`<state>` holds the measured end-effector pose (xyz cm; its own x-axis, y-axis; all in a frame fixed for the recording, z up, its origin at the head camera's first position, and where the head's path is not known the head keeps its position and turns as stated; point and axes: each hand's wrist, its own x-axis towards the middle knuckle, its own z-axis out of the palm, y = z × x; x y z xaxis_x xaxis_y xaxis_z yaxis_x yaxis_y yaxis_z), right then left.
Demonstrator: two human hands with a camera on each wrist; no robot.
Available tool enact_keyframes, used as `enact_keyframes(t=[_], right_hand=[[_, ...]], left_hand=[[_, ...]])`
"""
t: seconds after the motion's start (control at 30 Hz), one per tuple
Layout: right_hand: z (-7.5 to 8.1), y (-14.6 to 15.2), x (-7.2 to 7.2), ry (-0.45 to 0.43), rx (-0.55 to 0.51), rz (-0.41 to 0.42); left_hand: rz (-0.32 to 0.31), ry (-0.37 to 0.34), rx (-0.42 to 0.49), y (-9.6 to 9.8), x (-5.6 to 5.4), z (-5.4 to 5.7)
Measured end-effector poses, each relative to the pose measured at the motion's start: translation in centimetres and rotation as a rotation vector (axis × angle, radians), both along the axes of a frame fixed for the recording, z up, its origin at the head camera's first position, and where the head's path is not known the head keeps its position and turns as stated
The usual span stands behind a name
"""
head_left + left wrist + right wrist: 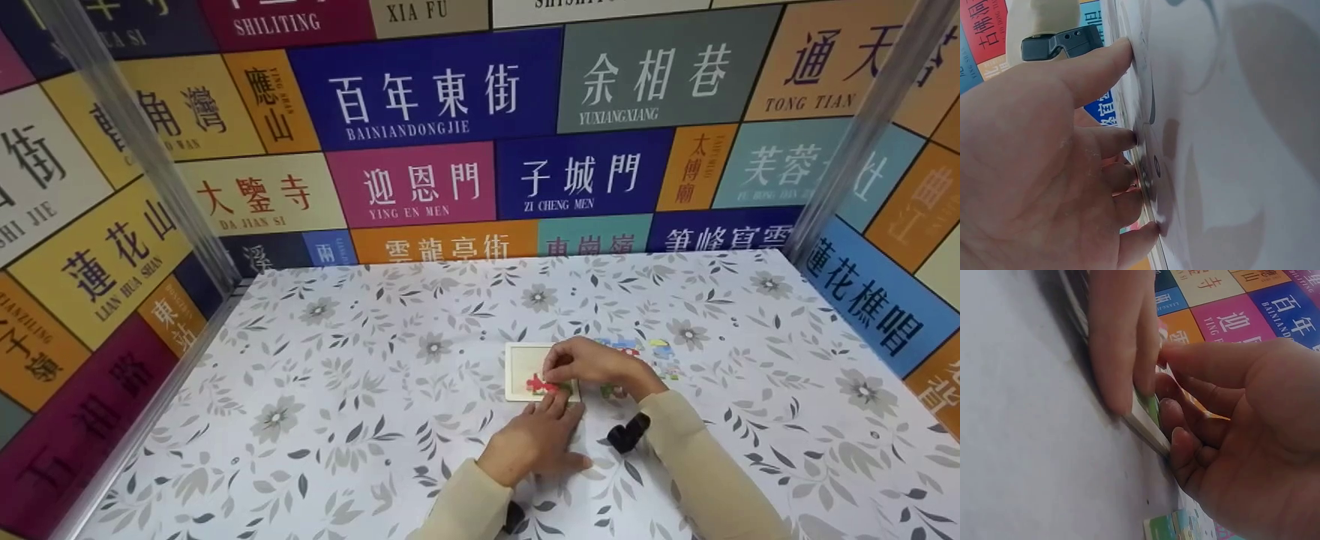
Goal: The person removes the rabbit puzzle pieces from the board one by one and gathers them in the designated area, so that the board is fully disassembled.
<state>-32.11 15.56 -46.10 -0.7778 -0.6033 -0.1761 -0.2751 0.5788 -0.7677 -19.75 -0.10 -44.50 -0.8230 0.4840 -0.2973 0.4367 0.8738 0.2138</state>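
A shallow, pale wooden puzzle tray [511, 373] lies on the table, with red puzzle pieces [536, 385] in its lower part. My left hand [534, 441] rests at the tray's near side, fingers extended over the rim and onto the pieces. In the left wrist view its fingertips [1150, 232] meet the tray's edge, with the thumb apart on the cloth. Above the tray, my right hand [596, 364] pinches a red puzzle piece [1162, 357] between thumb and forefinger; the fingers hide most of it. A green puzzle piece [1153, 408] shows inside the tray's edge.
Loose colourful puzzle pieces [661, 352] lie right of the tray, partly behind the right forearm. A floral cloth [360, 375] covers the table. Panels with printed signs [420, 90] stand behind and at both sides. Black camera mounts [628, 433] sit at the wrists.
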Motion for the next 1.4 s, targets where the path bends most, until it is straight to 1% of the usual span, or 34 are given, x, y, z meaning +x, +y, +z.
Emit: enact_keyframes(t=[0.07,0.13,0.27,0.37,0.47,0.6,0.7,0.77,0.87,0.97,1.03,1.13,1.23,1.33,1.4], right_hand=[[0.0,0.0,0.0,0.001,-0.013,-0.005],[0.0,0.1,0.0,0.022,-0.022,-0.015],[0.4,0.8,-0.4,0.070,-0.077,-0.096],[1.5,2.1,-0.6,0.108,-0.122,-0.179],[3.3,3.8,-0.3,0.147,-0.126,-0.236],[5.3,6.2,0.7,0.193,-0.108,-0.261],[5.8,7.7,1.7,0.202,-0.088,-0.248],[5.6,8.7,2.3,0.196,-0.070,-0.220],[4.8,10.3,3.0,0.174,-0.048,-0.171],[3.6,11.6,3.3,0.135,-0.025,-0.137],[3.0,12.3,3.3,0.107,-0.003,-0.124],[2.3,12.5,3.0,0.082,0.039,-0.102],[1.9,12.3,2.8,0.084,0.095,-0.089],[1.7,11.8,2.9,0.111,0.143,-0.106],[1.7,11.5,3.0,0.131,0.168,-0.133]], left_hand=[[-0.001,0.001,0.000,0.0,0.0,0.0],[-0.001,0.002,-0.003,0.0,-0.1,-0.1],[0.001,-0.006,-0.006,0.1,-0.1,-0.1],[0.006,-0.012,-0.005,0.1,-0.1,-0.1],[0.014,-0.029,0.001,0.3,-0.2,-0.1],[0.023,-0.058,0.007,0.4,-0.2,-0.1],[0.027,-0.067,0.004,0.4,-0.3,-0.1],[0.030,-0.066,0.002,0.4,-0.3,-0.1],[0.026,-0.065,0.005,0.3,-0.3,-0.1],[0.019,-0.066,0.004,0.3,-0.2,-0.1],[0.014,-0.066,0.007,0.2,-0.2,-0.1],[0.013,-0.067,0.009,0.3,-0.2,0.0],[0.012,-0.067,0.010,0.3,-0.2,0.0],[0.016,-0.069,0.012,0.2,-0.2,-0.1],[0.017,-0.068,0.016,0.2,-0.2,-0.1]])
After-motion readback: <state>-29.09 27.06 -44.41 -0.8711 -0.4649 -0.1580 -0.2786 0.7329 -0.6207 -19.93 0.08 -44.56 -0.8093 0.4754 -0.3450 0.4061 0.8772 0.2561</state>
